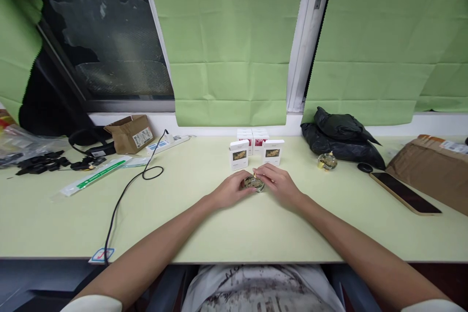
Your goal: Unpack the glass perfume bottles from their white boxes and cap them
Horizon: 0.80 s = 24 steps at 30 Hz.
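Observation:
A small round glass bottle (pixel 255 184) with a gold-coloured knob on top sits on the table in front of me. My left hand (pixel 233 188) curls around its left side, thumb along the near edge. The fingers of my right hand (pixel 280 183) are closed at the gold knob (pixel 254 174), from the right. Just beyond my hands stand two white boxes with a dark picture on the front, the left box (pixel 239 155) and the right box (pixel 272 152). Another round glass bottle (pixel 327 161) with gold parts rests farther right.
Behind the white boxes are red-and-white boxes (pixel 252 137). Black plastic bags (pixel 340 139), a phone (pixel 405 192) and a brown package (pixel 433 168) lie on the right. Leftward are a black cable (pixel 126 195), power strip (pixel 170 143), open carton (pixel 131 134) and black parts (pixel 44 162).

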### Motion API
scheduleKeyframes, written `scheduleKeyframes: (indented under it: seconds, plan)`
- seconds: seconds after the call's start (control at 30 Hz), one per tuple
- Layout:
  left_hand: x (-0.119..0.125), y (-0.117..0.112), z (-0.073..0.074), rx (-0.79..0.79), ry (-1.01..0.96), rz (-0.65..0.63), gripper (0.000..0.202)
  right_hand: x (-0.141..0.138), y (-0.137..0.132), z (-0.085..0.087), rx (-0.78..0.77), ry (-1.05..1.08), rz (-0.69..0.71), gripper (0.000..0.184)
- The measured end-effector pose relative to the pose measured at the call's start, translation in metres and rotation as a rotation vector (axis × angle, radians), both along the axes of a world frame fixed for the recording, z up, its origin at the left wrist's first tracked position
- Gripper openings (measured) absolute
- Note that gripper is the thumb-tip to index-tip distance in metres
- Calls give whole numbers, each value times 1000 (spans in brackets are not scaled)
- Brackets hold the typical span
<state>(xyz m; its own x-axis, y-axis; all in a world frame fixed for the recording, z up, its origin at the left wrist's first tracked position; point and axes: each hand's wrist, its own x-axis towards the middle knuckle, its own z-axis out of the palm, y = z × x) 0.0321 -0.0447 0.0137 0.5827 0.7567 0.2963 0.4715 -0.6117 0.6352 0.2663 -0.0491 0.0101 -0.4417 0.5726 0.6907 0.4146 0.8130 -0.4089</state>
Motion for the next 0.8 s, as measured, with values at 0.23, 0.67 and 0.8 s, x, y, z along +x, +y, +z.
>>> scheduleKeyframes:
  seconds: [0.23, 0.67, 0.8]
  plan:
    - [-1, 1, -1, 9, -1, 5, 43, 0, 1, 0, -4, 18, 12, 26]
    - [-1, 1, -2, 9, -10, 5, 41, -4, 0, -1, -171, 131, 16, 23]
    - [0, 2, -1, 15, -8, -2, 39, -5, -1, -1, -259, 150, -8, 22]
